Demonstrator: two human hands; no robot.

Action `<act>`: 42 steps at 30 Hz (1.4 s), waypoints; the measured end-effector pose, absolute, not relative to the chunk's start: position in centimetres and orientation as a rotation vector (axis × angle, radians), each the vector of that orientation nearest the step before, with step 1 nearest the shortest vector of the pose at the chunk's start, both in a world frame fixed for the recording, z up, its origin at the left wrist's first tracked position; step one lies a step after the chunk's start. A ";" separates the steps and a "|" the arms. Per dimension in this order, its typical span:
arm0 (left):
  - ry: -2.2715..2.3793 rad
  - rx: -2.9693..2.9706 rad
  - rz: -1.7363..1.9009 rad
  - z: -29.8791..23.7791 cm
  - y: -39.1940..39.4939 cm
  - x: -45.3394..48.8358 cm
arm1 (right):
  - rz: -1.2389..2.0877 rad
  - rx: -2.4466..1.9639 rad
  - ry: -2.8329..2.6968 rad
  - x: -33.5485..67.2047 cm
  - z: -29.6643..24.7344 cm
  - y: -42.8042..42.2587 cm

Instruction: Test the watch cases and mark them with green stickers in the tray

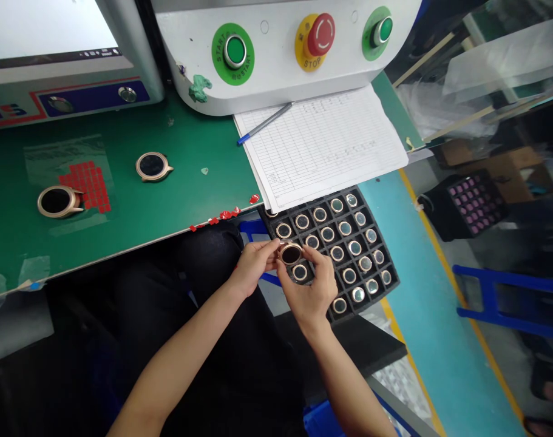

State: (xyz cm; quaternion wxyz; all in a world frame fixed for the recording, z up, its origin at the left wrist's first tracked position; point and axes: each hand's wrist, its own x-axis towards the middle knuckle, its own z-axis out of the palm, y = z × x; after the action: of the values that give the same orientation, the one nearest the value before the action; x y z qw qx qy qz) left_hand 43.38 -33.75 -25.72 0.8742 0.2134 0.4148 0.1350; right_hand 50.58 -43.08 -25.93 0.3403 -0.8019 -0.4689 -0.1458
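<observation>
Between my two hands is a round watch case (291, 254) with a gold rim and a dark face. My left hand (254, 262) pinches its left edge, and my right hand (310, 280) grips its right side with thumb and fingers. Just beneath lies a black foam tray (390, 290) divided into square cells, with several similar watch cases in it. On the green bench to the left rest two more gold watch cases, one (152, 165) by itself and another (57, 201) overlapping a clear sheet of small red stickers (94, 185).
Printed forms (322, 152) with a blue pen (264, 124) overhang the bench edge. Behind them stands a white machine panel with a red stop button (322, 34) and green buttons. Red scraps (225, 215) line the edge. A blue metal frame (508, 303) stands at right.
</observation>
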 end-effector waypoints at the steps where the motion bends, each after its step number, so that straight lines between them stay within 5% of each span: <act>1: 0.865 0.445 0.279 -25.7 -33.7 43.4 | -0.378 -2.089 -1.218 50.6 -25.9 -43.1; 16: 0.888 0.466 0.241 -25.6 -33.7 43.4 | -0.452 -2.010 -1.265 51.3 -26.0 -43.3; 27: 0.901 0.518 0.030 -25.4 -33.6 43.6 | 0.120 -1.612 -2.087 58.1 -23.1 -45.1; 42: 0.897 0.541 0.030 -25.4 -33.7 43.8 | 0.165 -1.617 -2.159 58.1 -22.5 -44.4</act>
State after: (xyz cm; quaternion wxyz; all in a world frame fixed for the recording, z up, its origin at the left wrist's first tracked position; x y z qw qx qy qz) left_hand 43.76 -33.68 -25.45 0.8659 0.2581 0.4282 0.0143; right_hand 58.12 -44.38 -22.52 0.2180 -0.5839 -0.7797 0.0594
